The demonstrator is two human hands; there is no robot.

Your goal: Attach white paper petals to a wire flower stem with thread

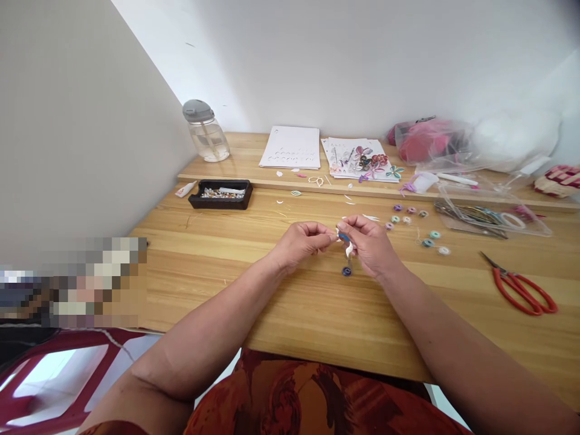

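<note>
My right hand (372, 246) pinches a small blue-and-white petal-like piece (344, 235) between thumb and fingers. From the left, the closed thumb and finger of my left hand (304, 246) meet the piece's edge; whether they hold the piece itself or a thread on it is too small to tell. A white curved end (349, 249) sticks out below. Under the hands is a small dark blue thread bobbin (347, 272), close below the piece. Several small thread bobbins (427, 243) in pale and bright colours lie right of my right hand.
Red-handled scissors (521, 290) lie at the right. A clear plastic box (498, 208) holds tools. At the left stand a black bead tray (220, 194) and a water bottle (207, 133). Behind, a raised ledge carries paper sheets (290, 145) and flower ornaments (367, 160).
</note>
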